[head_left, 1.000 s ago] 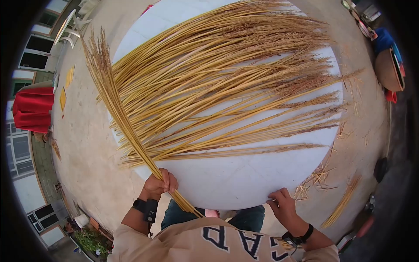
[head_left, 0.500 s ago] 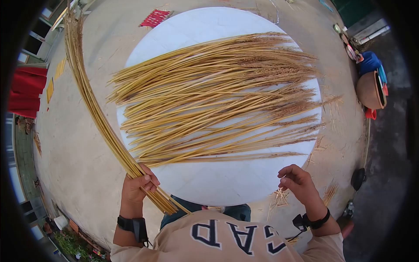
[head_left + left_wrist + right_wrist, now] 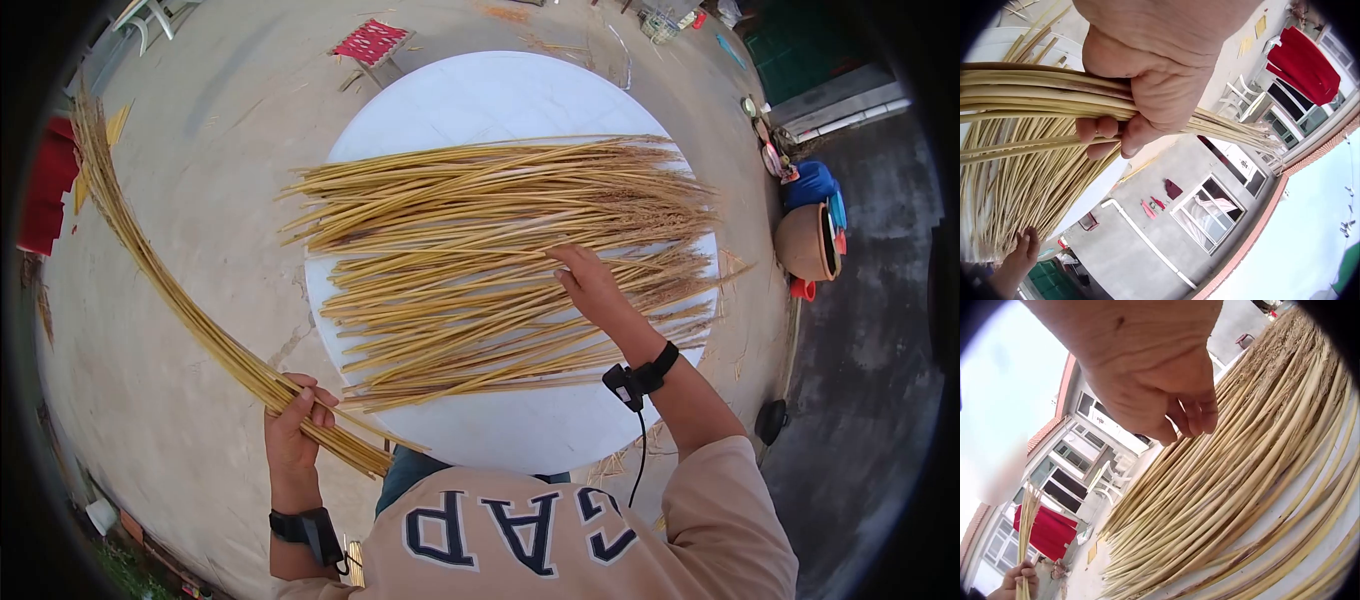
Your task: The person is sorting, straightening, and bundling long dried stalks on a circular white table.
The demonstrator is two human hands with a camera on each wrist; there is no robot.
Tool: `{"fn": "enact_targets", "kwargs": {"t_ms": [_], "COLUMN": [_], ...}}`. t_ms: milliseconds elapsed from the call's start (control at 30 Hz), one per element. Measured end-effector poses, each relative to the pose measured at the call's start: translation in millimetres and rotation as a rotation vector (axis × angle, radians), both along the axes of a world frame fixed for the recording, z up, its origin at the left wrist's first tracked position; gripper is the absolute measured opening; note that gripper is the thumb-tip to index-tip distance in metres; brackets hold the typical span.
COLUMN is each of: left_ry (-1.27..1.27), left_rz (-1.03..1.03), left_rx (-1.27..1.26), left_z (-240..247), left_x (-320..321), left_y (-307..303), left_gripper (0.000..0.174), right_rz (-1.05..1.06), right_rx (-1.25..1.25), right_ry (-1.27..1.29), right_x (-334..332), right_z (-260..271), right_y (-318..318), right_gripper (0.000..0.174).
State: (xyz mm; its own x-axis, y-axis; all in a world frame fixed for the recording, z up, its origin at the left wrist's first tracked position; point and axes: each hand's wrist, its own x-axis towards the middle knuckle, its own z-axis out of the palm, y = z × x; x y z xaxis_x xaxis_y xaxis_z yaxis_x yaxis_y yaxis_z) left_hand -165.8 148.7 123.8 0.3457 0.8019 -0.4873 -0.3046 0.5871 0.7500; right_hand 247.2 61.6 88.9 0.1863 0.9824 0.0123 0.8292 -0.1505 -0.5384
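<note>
My left hand (image 3: 297, 430) grips a bundle of long dry seed-headed stalks (image 3: 195, 320) near the cut ends, off the table's left side. The bundle's feathery tips bend away to the far left. In the left wrist view the thumb and fingers wrap around the bundle (image 3: 1029, 94), and one or two stalks slant apart from the rest. My right hand (image 3: 595, 290) hovers over a wide layer of similar stalks (image 3: 450, 215) on the round white table (image 3: 500, 95). Its fingers are loosely bent with nothing between them, as the right wrist view shows above the stalks (image 3: 1229, 487).
A stool with a red woven seat (image 3: 372, 42) stands beyond the table. To the right are a brown clay pot (image 3: 803, 243) and a blue object (image 3: 810, 183) by the dark ground. Red cloth (image 3: 48, 190) hangs at far left.
My right hand has moved from the table's near right edge forward and left over the stalks. The left hand has swung the bundle leftward, away from the table. The head view has shifted.
</note>
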Motion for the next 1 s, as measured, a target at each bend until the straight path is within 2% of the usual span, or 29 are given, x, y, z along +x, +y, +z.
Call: {"fn": "enact_targets", "kwargs": {"t_ms": [67,133,200,267,300,400,633,833,900,1000], "left_ry": [0.016,0.015,0.028,0.066,0.07,0.095,0.099,0.17,0.196,0.232], "left_rz": [0.039,0.071,0.098,0.142,0.151,0.145,0.13,0.085,0.057,0.008], "left_rx": [-0.034,-0.034,-0.06,-0.023,0.006,0.103,0.264,0.288,0.293,0.373], "left_z": [-1.8,-5.1,-9.1,-4.9,-3.5,7.1,48.1,71.2,73.9,68.6], "left_x": [-6.0,-9.4,-10.5,-10.2,-11.6,-16.5,7.7,27.6,27.4,24.6], "left_y": [5.1,4.2,-2.0,-13.3,-17.9,-28.5,-47.0,-64.7,-67.6,-72.2], "left_gripper": [0.012,0.011,0.011,0.011,0.011,0.011,0.011,0.012,0.012,0.011], "right_rz": [0.058,0.085,0.105,0.093,0.104,0.171,0.157,0.039,0.037,0.039], "right_rx": [0.043,-0.048,-0.024,-0.106,-0.053,0.009,0.112,0.127,0.0,0.092], "right_ry": [-0.022,-0.133,-0.203,-0.364,-0.394,-0.409,-0.356,-0.344,-0.313,-0.313], "right_x": [-5.4,-11.3,-18.9,-26.1,-27.7,-24.6,-15.6,-7.6,-11.1,-12.5], "right_z": [-21.7,-41.1,-59.1,-67.6,-69.9,-77.8,-77.6,-81.5,-72.7,-76.3], "right_y": [22.3,39.2,46.0,47.6,46.4,39.4,2.5,-18.4,-22.3,-31.1], "right_gripper": [0.027,0.026,0.023,0.02,0.016,0.012,0.009,0.014,0.017,0.017]}}
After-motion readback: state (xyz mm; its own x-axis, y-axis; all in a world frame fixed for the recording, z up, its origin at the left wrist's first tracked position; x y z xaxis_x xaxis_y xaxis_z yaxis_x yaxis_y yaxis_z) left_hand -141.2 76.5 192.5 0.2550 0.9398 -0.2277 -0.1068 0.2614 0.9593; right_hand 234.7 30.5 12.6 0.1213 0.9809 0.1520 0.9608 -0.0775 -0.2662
